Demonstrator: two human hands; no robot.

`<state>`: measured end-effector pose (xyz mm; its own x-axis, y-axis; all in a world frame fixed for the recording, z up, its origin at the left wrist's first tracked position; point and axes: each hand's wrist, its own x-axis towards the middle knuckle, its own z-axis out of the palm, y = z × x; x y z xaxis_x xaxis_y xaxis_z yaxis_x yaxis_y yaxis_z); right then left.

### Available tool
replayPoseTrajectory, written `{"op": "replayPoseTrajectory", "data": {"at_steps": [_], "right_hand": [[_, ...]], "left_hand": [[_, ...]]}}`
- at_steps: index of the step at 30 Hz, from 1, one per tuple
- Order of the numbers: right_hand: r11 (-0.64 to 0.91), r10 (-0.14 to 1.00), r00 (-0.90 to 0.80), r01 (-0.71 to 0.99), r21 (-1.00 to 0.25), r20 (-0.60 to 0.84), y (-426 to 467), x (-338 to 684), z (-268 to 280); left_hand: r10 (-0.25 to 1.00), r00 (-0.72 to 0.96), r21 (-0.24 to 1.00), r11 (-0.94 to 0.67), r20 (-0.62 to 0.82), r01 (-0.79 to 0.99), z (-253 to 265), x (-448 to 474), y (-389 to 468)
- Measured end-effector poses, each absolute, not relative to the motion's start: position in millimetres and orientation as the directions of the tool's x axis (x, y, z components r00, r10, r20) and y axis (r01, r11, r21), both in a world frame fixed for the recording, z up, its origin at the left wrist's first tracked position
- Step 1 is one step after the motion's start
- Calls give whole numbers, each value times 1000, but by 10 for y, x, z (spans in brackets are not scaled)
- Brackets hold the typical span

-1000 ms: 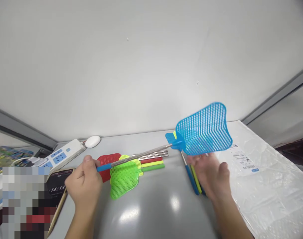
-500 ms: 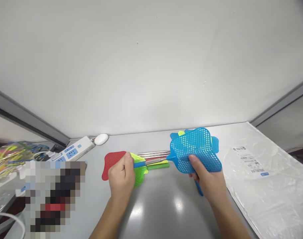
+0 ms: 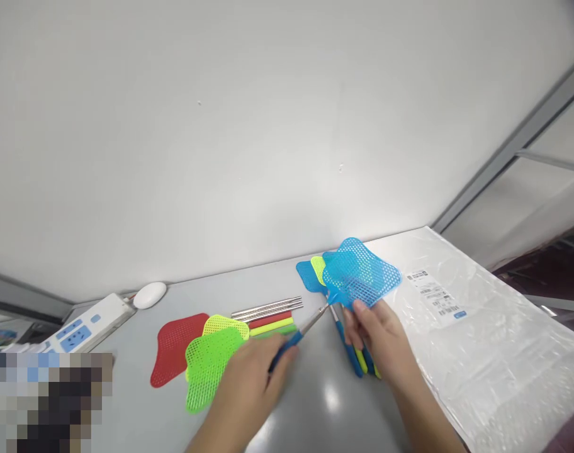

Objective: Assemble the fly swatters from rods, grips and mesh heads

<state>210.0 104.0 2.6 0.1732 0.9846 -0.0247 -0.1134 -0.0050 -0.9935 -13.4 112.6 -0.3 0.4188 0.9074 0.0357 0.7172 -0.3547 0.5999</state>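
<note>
Both hands are on one blue fly swatter (image 3: 376,270), which lies tilted over the grey table. My left hand (image 3: 253,374) is closed around its blue handle. At the lower edge of its mesh head, my right hand (image 3: 376,333) pinches with the thumb on top; the other fingers are partly hidden. Under this head lie more fly swatters, with a blue head (image 3: 308,277) and a yellow head (image 3: 318,267) showing. Their blue and yellow handles (image 3: 349,355) stick out beside my right hand. Left of my hands lie separate red (image 3: 174,346), yellow (image 3: 214,324) and green (image 3: 211,368) swatter heads.
Several thin metal rods (image 3: 268,307) lie behind my left hand, with red, yellow and green handles (image 3: 270,324) next to them. A white power strip (image 3: 91,327) and a white rounded object (image 3: 150,294) sit at left. Plastic-wrapped white packaging (image 3: 485,333) covers the right side.
My view has turned right. The blue swatter has swung so its handle points down toward me, its head now above the other swatters. More of the green head and the lower handles shows.
</note>
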Motion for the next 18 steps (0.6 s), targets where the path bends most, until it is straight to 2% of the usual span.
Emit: {"op": "replayPoseTrajectory", "data": {"at_steps": [4, 6, 8, 12, 18], "right_hand": [[-13, 997, 80, 197, -980, 3, 966, 2030, -3], [-32, 998, 55, 346, -938, -14, 952, 2038, -30], [-53, 996, 89, 487, -872, -11, 943, 2096, -67], [-127, 973, 228, 643, -755, 30, 921, 2344, -143], [-241, 927, 373, 653, -718, 28, 954, 2698, -254]], "left_hand": [[803, 549, 817, -146, -232, 558, -48, 319, 1039], [779, 565, 868, -55, -272, 493, -96, 530, 1030], [813, 517, 872, -23, -268, 488, -144, 711, 1060], [923, 345, 736, -115, -168, 667, -210, 975, 1200], [954, 291, 444, -231, -72, 866, -267, 1188, 1354]]}}
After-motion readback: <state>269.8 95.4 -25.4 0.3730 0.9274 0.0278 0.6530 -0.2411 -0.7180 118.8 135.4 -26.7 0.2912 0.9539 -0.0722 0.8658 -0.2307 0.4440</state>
